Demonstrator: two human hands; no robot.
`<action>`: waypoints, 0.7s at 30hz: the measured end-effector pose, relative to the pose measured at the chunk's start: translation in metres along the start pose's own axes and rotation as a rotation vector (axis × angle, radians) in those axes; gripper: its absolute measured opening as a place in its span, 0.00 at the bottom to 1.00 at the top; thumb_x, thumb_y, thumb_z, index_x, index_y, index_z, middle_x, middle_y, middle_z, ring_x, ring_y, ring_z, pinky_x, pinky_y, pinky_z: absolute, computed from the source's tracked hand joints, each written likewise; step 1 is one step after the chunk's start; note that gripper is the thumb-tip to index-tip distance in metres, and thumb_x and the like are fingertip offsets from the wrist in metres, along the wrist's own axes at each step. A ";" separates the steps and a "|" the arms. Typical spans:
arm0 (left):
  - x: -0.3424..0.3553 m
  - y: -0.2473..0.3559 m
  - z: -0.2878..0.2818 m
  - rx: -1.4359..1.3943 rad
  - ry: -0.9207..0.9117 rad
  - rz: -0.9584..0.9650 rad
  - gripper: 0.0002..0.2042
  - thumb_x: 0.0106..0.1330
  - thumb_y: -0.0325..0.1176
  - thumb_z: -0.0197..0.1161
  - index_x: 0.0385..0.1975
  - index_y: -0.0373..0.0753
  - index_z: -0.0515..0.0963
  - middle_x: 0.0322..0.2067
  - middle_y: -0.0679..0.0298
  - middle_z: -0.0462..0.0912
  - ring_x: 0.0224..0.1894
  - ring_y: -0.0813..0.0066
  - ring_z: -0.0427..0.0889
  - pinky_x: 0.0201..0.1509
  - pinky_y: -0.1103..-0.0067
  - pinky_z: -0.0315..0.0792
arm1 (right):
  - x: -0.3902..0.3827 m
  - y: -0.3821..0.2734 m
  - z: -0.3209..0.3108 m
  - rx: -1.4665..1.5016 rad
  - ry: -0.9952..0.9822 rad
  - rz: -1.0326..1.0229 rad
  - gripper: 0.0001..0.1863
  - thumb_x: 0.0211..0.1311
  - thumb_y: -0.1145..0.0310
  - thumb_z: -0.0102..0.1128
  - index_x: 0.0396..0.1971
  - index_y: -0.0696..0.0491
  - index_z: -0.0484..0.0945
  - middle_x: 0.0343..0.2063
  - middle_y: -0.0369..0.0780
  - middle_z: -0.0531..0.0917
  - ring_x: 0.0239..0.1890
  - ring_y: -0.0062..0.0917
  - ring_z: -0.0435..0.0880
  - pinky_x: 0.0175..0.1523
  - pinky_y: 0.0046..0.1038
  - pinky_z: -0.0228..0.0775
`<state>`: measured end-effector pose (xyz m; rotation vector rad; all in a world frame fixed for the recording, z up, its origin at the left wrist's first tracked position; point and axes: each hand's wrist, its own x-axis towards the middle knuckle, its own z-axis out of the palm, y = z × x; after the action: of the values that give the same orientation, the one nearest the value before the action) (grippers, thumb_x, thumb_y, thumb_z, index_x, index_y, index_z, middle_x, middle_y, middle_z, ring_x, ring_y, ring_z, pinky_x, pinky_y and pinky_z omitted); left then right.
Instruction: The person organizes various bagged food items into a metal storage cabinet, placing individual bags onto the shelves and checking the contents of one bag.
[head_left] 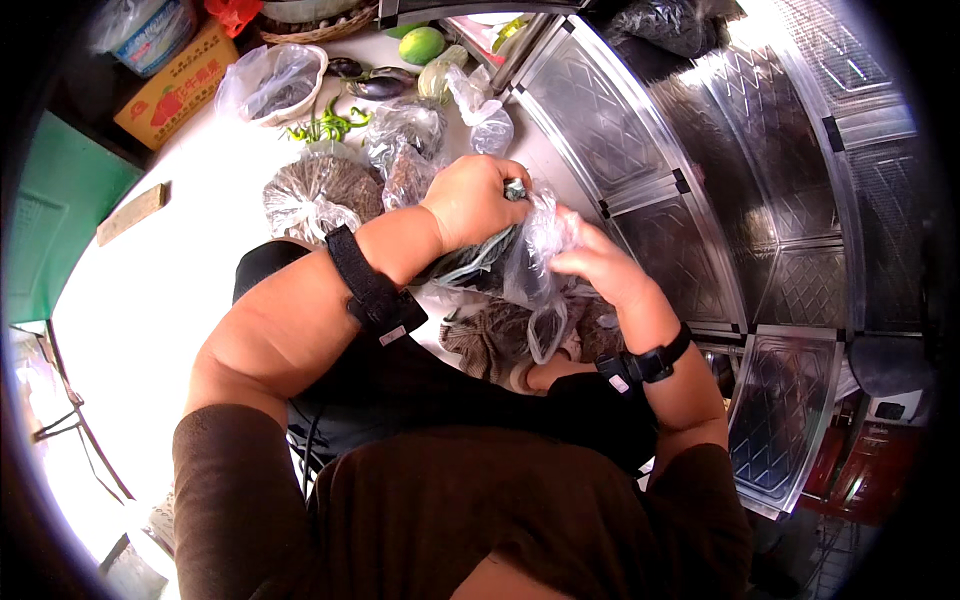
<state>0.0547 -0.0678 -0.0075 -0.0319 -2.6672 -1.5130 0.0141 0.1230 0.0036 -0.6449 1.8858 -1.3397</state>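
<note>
Nearest is the person's brown shirt (450, 510), with one black strap device (382, 295) on the left forearm and one black strap device (655, 362) on the right wrist. One clear plastic bag (535, 255) is located between the two hands, above the lap. Count of surrounding items: one green oblong fruit (422, 46), one pale green gourd (440, 73), one plastic-lined bowl (272, 85), one cardboard box (178, 88), one wooden block (132, 214) and one large bag of brown contents (318, 188). At least two eggplants (380, 86) lie beside the bowl; the green peppers (330, 124) overlap, so no exact count is possible.

The box and a wicker basket (325, 30) are partly covered by other items. The dark material (475, 265) beneath the left hand is partly hidden; its kind cannot be determined.

The left hand (475, 200) extends forward and inward, knuckles up, its fingers closed around a small dark-and-white end (514, 189). The right hand (597, 262) approaches from the right with its elbow bent; fingers and thumb grip the gathered film of the clear plastic bag.
</note>
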 end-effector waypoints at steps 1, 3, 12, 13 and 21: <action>0.000 0.001 -0.001 -0.048 -0.052 -0.005 0.10 0.44 0.33 0.61 0.26 0.37 0.75 0.25 0.54 0.76 0.29 0.65 0.76 0.36 0.77 0.68 | -0.007 -0.004 0.005 -0.226 -0.052 -0.043 0.25 0.45 0.68 0.57 0.45 0.60 0.62 0.34 0.42 0.74 0.40 0.29 0.72 0.43 0.27 0.64; 0.002 0.001 -0.006 -0.091 -0.138 0.018 0.11 0.45 0.33 0.61 0.27 0.36 0.75 0.24 0.56 0.77 0.28 0.72 0.75 0.36 0.79 0.68 | -0.005 0.000 0.016 -0.621 0.156 -0.107 0.19 0.47 0.68 0.57 0.39 0.57 0.67 0.29 0.42 0.76 0.34 0.29 0.74 0.40 0.25 0.65; 0.031 -0.027 -0.052 -0.478 0.761 -0.165 0.19 0.47 0.36 0.57 0.39 0.36 0.70 0.27 0.53 0.77 0.29 0.66 0.76 0.35 0.78 0.68 | -0.011 -0.011 -0.038 0.471 0.444 -0.094 0.11 0.55 0.74 0.47 0.39 0.60 0.70 0.35 0.38 0.75 0.36 0.21 0.74 0.43 0.19 0.65; 0.027 -0.017 -0.054 -0.634 0.666 -0.315 0.20 0.47 0.36 0.56 0.40 0.34 0.70 0.27 0.53 0.76 0.28 0.67 0.75 0.34 0.78 0.68 | -0.014 -0.015 -0.046 0.491 0.584 0.033 0.12 0.56 0.71 0.47 0.39 0.60 0.70 0.35 0.38 0.75 0.36 0.20 0.74 0.42 0.18 0.65; 0.019 -0.038 0.001 -1.043 -0.393 -0.571 0.43 0.43 0.69 0.45 0.49 0.35 0.61 0.48 0.53 0.66 0.48 0.66 0.67 0.51 0.72 0.59 | -0.019 -0.065 -0.050 0.711 0.668 -0.185 0.19 0.57 0.61 0.44 0.42 0.60 0.67 0.37 0.43 0.75 0.38 0.29 0.75 0.43 0.29 0.67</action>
<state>0.0337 -0.0865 -0.0388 0.4377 -1.8075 -3.1764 -0.0149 0.1444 0.0804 0.0146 1.6345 -2.3906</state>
